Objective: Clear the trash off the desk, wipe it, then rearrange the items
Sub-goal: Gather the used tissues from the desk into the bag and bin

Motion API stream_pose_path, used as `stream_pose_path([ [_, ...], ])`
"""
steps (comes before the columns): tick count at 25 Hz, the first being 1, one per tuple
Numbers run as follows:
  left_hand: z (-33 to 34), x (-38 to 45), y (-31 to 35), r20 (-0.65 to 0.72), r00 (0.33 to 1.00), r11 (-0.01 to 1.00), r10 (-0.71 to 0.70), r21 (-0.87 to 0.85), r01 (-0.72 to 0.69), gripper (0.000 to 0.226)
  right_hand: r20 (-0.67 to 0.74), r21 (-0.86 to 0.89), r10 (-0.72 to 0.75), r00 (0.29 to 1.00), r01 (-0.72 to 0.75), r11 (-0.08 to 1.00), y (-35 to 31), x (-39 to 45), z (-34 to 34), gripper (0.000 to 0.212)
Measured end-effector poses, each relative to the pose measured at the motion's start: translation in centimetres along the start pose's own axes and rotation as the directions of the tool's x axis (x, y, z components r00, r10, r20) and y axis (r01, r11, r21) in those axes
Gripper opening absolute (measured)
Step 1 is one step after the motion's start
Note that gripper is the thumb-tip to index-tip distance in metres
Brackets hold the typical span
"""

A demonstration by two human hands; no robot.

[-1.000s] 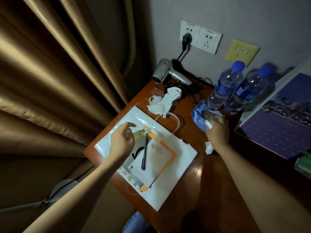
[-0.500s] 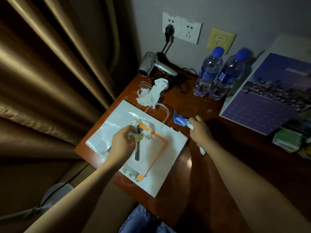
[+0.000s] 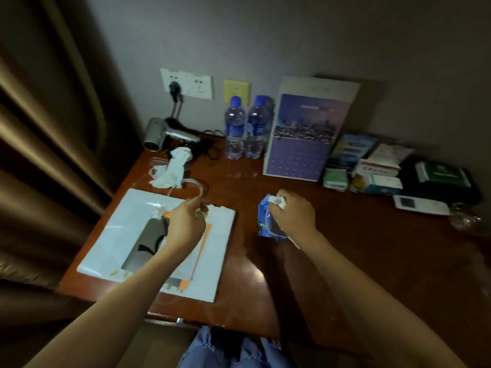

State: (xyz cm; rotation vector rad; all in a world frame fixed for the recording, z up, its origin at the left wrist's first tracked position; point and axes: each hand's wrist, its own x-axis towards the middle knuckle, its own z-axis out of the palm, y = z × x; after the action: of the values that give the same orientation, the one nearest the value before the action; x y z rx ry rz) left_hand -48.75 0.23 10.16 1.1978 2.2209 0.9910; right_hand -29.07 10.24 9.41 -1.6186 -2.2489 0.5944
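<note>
- Fingers [image 3: 198,205] of the left hand [image 3: 184,227] are curled together and pinch a small scrap of crumpled paper [image 3: 199,211] just above the white bag.
- Fingers [image 3: 281,195] of the right hand [image 3: 293,216] are clamped round a blue wrapper [image 3: 265,221] and a white wad of tissue [image 3: 277,201], held a little above the desk [image 3: 345,235], to the right of the white bag.
- That white bag [image 3: 125,229] lies flat on the left end of the desk, its clear handle [image 3: 191,184] pointing toward the wall; papers with an orange edge [image 3: 206,243] lie on top of it, partly hidden by the left arm.
- Just behind the white bag, toward the wall, sits a heap of crumpled white tissue [image 3: 174,170].
- Behind that heap, a silver hair dryer [image 3: 159,135] lies on its side with its black cord [image 3: 204,150] tangled beside it, plugged into the wall socket [image 3: 186,83].
- Further right of the white bag, against the wall, two water bottles [image 3: 245,128] with blue caps stand upright and side by side.
- Just right of them a purple calendar [image 3: 305,134] leans on the wall.
- Well right of the white bag, small boxes and packets [image 3: 377,171] are crowded at the back of the desk, too blurred to tell apart.
- Blue trousers [image 3: 225,349] show below the desk's front edge.
</note>
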Motion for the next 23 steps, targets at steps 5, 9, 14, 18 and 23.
stream_pose_path([
  [5, 5.9, -4.7, 6.4, 0.174, 0.956, 0.971, 0.238, -0.022, -0.238, 0.021, -0.149, 0.127, 0.054, 0.987, -0.035, 0.991, 5.2, -7.3, -6.6, 0.023],
  [9, 10.4, -8.9, 13.2, 0.265, 0.855, 0.894, 0.446, -0.087, -0.44, 0.022, -0.307, 0.123, 0.069, 0.949, -0.032, 0.992, 10.6, -13.5, -12.1, 0.038],
  [14, 17.9, -17.4, 23.1, 0.321, 0.743, 0.807, 0.588, -0.166, -0.567, 0.024, -0.353, 0.079, 0.231, 0.907, -0.217, 0.973, 20.6, -22.0, -18.9, 0.036],
  [18, 27.8, -26.7, 31.1, 0.402, 0.632, 0.741, 0.663, -0.231, -0.63, 0.023, -0.393, 0.132, 0.462, 0.795, -0.448, 0.884, 31.2, -31.7, -25.7, 0.033],
  [23, 37.6, -40.3, 40.1, 0.539, 0.412, 0.644, 0.735, -0.367, -0.671, 0.025, -0.478, 0.219, 0.638, 0.604, -0.622, 0.752, 41.3, -44.6, -33.4, 0.04],
])
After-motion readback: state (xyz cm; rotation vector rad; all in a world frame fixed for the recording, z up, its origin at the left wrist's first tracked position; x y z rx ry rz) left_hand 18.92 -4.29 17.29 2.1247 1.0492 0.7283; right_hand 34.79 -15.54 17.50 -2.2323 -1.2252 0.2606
